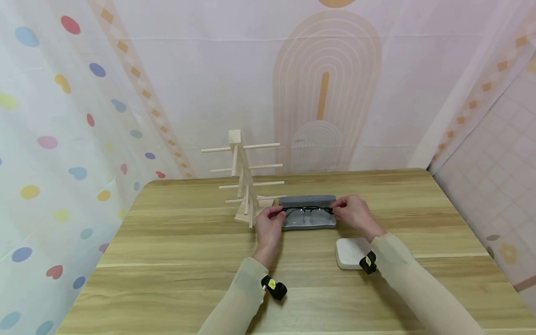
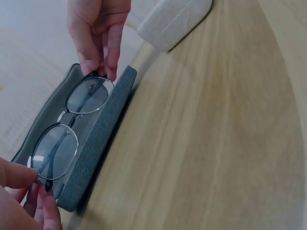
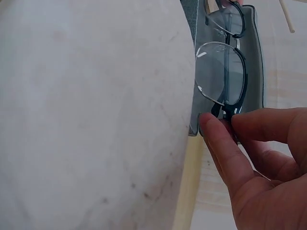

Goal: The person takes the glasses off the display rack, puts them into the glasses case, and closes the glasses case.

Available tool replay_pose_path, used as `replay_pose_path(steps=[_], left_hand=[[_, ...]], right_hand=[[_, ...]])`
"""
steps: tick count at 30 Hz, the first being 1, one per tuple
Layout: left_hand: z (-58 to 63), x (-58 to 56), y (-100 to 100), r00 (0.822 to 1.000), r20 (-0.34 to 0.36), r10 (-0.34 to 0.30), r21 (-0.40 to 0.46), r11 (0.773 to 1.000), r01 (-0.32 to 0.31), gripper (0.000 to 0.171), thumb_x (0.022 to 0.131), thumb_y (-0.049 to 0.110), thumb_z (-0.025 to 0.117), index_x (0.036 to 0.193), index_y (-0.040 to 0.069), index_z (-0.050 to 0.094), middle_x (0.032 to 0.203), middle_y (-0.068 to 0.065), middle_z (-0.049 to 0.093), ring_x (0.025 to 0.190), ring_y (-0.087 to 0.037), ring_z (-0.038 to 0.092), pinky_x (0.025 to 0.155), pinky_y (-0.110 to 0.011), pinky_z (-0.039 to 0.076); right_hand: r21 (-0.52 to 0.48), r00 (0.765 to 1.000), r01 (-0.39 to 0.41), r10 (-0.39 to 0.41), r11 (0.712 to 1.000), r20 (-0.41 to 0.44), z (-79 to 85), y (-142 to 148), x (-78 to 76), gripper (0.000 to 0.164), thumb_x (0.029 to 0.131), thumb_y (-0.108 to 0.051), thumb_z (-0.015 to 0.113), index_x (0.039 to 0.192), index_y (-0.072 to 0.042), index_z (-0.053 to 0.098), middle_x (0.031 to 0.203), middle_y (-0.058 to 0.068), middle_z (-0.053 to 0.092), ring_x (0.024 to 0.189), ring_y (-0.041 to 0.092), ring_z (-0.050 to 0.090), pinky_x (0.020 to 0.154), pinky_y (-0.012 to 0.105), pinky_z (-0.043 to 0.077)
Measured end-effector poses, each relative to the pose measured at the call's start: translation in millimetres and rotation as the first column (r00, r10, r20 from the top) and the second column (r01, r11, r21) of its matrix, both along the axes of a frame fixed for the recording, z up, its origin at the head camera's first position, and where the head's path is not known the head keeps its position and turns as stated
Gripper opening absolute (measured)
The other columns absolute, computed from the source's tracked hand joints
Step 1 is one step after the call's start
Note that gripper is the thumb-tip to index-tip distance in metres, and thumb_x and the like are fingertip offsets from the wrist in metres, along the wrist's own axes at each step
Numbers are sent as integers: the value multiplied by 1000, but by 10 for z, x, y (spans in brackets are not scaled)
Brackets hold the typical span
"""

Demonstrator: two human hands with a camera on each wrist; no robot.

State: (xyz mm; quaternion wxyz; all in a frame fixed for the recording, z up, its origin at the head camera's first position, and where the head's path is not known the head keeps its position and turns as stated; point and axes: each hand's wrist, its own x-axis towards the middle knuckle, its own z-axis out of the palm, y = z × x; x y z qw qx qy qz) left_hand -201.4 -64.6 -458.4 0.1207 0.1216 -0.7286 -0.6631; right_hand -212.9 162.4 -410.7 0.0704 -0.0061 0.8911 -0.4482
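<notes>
A pair of eyeglasses (image 1: 307, 209) with dark upper rims and clear lenses is held level by both hands at the open grey glasses case (image 1: 309, 227). My left hand (image 1: 269, 228) pinches one end of the frame between thumb and fingers. At the other end, my right hand (image 1: 353, 213) pinches the frame the same way. In the left wrist view the temples of the glasses (image 2: 72, 113) lie folded behind the lenses, and the case (image 2: 98, 143) sits directly beneath and around them. The right wrist view shows thumb and fingertips of the right hand (image 3: 268, 153) meeting at the hinge.
A wooden rack (image 1: 247, 179) with several pegs stands just left of the case, close to the left hand. A white rounded block (image 1: 349, 253) lies below the right wrist. Patterned curtains (image 1: 234, 83) hang behind the wooden table (image 1: 176, 260).
</notes>
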Motion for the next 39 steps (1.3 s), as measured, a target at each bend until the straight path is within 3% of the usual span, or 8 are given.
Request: replay_pose_path(steps=[8,14,22,25,30,34,39], left_hand=[[-24,27,-10,1000,4,-15,-93,996,15,13,88,-2,74,100,-5,76,93,-14,73,82,-18,66,69,-22,51],[-59,38,-13,998,-47,-31,-162,986,23,12,85,-4,74,97,-5,76,88,-15,75,76,-14,66,70,-26,53],[-60,58,-38,996,-13,-93,-265,960,86,19,88,0,69,104,-5,78,82,-9,72,74,-12,59,69,-31,51],[-70,49,-44,992,-40,-118,-292,951,101,22,87,-1,65,104,-7,77,77,-8,69,71,-12,55,67,-30,48],[-69,64,-42,984,-114,-139,-350,932,91,22,83,-5,63,99,-9,78,72,-10,66,71,-18,55,64,-30,46],[-49,90,-40,979,-119,-165,-393,913,106,23,85,-3,62,100,-11,77,80,-15,69,81,-26,60,72,-35,49],[-33,101,-43,973,-115,-198,-435,891,130,22,88,3,63,97,-13,75,83,-18,69,89,-34,61,79,-42,51]], right_hand=[[10,1000,-21,21,1000,23,-19,9,-10,25,92,1,57,109,7,75,96,14,76,84,15,66,73,24,51],[73,999,-40,39,997,20,-23,17,-19,29,90,-1,57,112,5,75,100,13,75,92,23,60,79,31,46],[86,995,-80,75,993,62,-4,10,-16,33,93,-2,53,117,8,72,114,18,69,86,23,52,68,29,40],[67,994,-83,77,994,83,-2,0,-14,33,95,-2,52,121,9,70,114,18,68,78,19,50,65,28,39],[44,992,-93,89,995,84,3,3,0,34,96,-3,51,124,10,68,112,18,67,75,18,52,65,28,42],[56,994,-103,101,993,51,3,34,7,34,96,-5,52,121,9,70,113,18,69,88,23,56,73,31,44],[65,992,-127,125,990,34,3,71,15,33,97,-8,52,121,6,71,116,18,69,93,25,56,78,33,44]])
